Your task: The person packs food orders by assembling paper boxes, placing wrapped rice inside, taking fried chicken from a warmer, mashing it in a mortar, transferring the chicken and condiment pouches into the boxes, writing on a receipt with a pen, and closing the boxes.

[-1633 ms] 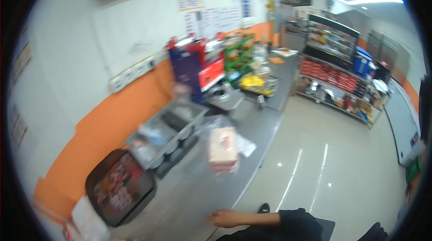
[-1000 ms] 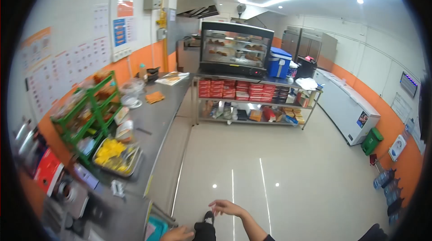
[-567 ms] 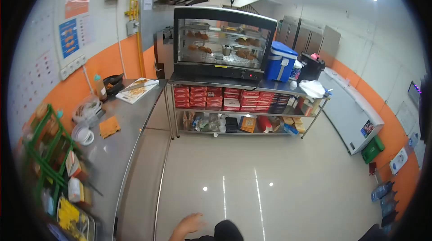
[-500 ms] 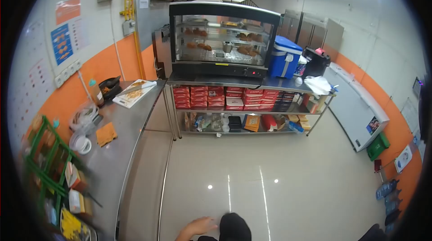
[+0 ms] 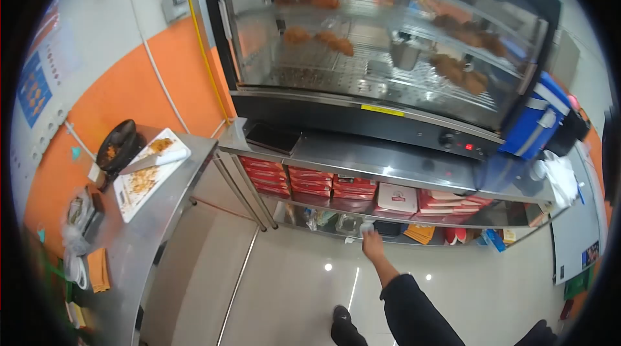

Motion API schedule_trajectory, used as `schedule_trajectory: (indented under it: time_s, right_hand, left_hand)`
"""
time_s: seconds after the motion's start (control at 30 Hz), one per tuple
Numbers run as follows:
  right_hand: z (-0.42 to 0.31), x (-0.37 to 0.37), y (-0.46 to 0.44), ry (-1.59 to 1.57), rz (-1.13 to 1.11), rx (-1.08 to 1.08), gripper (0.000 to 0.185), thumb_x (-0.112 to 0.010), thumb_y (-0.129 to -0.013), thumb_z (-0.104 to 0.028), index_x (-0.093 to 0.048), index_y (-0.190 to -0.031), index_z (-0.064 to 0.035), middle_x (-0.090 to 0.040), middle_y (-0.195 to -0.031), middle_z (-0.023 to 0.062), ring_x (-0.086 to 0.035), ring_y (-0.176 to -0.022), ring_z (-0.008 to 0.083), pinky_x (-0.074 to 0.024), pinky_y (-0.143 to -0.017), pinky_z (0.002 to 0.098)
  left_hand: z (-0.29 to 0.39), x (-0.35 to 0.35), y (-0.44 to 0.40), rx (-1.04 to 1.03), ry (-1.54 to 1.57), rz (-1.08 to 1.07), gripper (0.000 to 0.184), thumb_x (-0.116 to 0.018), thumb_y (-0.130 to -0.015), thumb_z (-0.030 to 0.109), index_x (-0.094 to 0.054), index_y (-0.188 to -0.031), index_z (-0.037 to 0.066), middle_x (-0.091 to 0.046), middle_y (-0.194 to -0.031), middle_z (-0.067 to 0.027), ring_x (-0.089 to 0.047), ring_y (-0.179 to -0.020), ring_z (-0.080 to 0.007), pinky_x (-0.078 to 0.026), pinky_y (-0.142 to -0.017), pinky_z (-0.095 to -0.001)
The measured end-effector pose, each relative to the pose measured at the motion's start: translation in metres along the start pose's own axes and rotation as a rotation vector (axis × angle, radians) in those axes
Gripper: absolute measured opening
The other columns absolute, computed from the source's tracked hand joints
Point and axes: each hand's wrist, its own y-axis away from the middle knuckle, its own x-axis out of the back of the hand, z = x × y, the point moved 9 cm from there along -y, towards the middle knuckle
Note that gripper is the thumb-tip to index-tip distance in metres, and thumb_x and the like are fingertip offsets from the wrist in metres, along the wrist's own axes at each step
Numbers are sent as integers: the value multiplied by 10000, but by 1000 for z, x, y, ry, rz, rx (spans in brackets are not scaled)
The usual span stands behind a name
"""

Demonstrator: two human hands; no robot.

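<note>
My right hand (image 5: 372, 244) reaches forward and down from a black sleeve (image 5: 417, 307), at the front of the lower shelf of the steel rack. Its fingertips meet a small whitish item (image 5: 367, 226), perhaps one of the white containers there; whether the fingers grip it is too small to tell. Just right of the hand lies a black tray (image 5: 389, 228), then orange envelopes (image 5: 420, 233). Clear plastic packaging (image 5: 348, 224) lies on its left. My left hand is out of view.
Above the rack stands a heated glass display cabinet (image 5: 388, 55) with fried food. Red boxes (image 5: 310, 182) fill the middle shelf. On the left, a steel table (image 5: 165, 226) carries a cutting board (image 5: 150, 178) with a knife and a black mortar (image 5: 119, 145). A blue cooler (image 5: 537, 119) stands right.
The view has moved closer to the rack and cabinet and tilted. My right hand now reaches to the lower shelf. The hand at the bottom edge before, apparently my left, has left view.
</note>
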Motion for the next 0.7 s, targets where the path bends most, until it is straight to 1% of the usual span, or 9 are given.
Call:
schedule_trajectory:
  time_s: [0.07, 0.1, 0.13, 0.2, 0.23, 0.4, 0.47, 0.53, 0.7]
  right_hand:
    - [-14, 32, -78, 62, 281, 54, 325, -544, -822, -89, -597, -1140, -57, -585, -1046, 149, -566, -966, 321, -474, -809, 437]
    - [-11, 22, -101, 99, 328, 79, 361, -544, -814, -82, -577, -1172, -45, -582, -1056, 140, -558, -981, 314, -473, -805, 438]
    - [-9, 13, -118, 131, 267, 39, 385, -544, -819, -103, -560, -1199, -46, -572, -1089, 131, -546, -1004, 312, -463, -820, 439]
    - [-5, -7, -128, 238, 318, 93, 393, -539, -828, -135, -550, -1214, -59, -559, -1111, 121, -528, -1027, 307, -443, -841, 429]
    - [-1, -18, -131, 228, 332, 104, 394, -540, -832, -163, -573, -1208, -52, -551, -1139, 106, -499, -1103, 281, -396, -882, 470]
    - [-19, -30, -131, 266, 353, 165, 440, -564, -821, -192, -568, -1248, -86, -559, -1176, 99, -520, -1023, 269, -394, -870, 489]
    - [-66, -38, -131, 157, 304, 405, 430, -600, -796, -187, -587, -1213, -85, -552, -1144, 109, -512, -1070, 301, -400, -900, 507]
    - [-126, -27, -141, 100, 355, 514, 471, -584, -808, -192, -575, -1276, -139, -564, -1204, 70, -527, -997, 250, -421, -874, 471]
    - [-267, 16, -190, -38, 530, 607, 535, -592, -796, -200, -552, -1327, -152, -507, -1309, 30, -481, -1160, 251, -406, -935, 479]
  left_hand:
    - [12, 24, -39, 36, 62, 82, 738, -641, -881, 418, -291, -1457, 117, -414, -1397, -182, -450, -1251, -335, -364, -1048, -424]
    - [17, 34, -55, 51, 86, 112, 740, -643, -880, 416, -290, -1457, 117, -415, -1396, -181, -451, -1251, -334, -364, -1048, -424]
    - [22, 42, -66, 61, 111, 132, 743, -645, -878, 413, -289, -1458, 116, -416, -1396, -181, -451, -1251, -332, -363, -1049, -424]
    - [26, 54, -85, 80, 146, 169, 747, -650, -874, 407, -287, -1458, 115, -417, -1395, -180, -451, -1252, -330, -363, -1050, -424]
    - [29, 58, -90, 89, 165, 184, 749, -652, -873, 404, -286, -1458, 115, -418, -1394, -180, -451, -1252, -328, -363, -1050, -424]
    - [32, 74, -101, 120, 245, 263, 760, -664, -864, 390, -282, -1460, 113, -422, -1391, -177, -452, -1253, -322, -362, -1053, -425]
    - [30, 79, -101, 127, 280, 297, 765, -669, -860, 384, -280, -1460, 112, -423, -1390, -176, -453, -1253, -319, -361, -1054, -426]
    - [26, 85, -97, 128, 323, 334, 769, -673, -857, 378, -279, -1461, 111, -425, -1389, -175, -453, -1254, -317, -361, -1055, -426]
    - [1, 100, -82, 131, 432, 426, 781, -685, -848, 364, -274, -1462, 109, -429, -1387, -173, -454, -1255, -310, -360, -1057, -427]
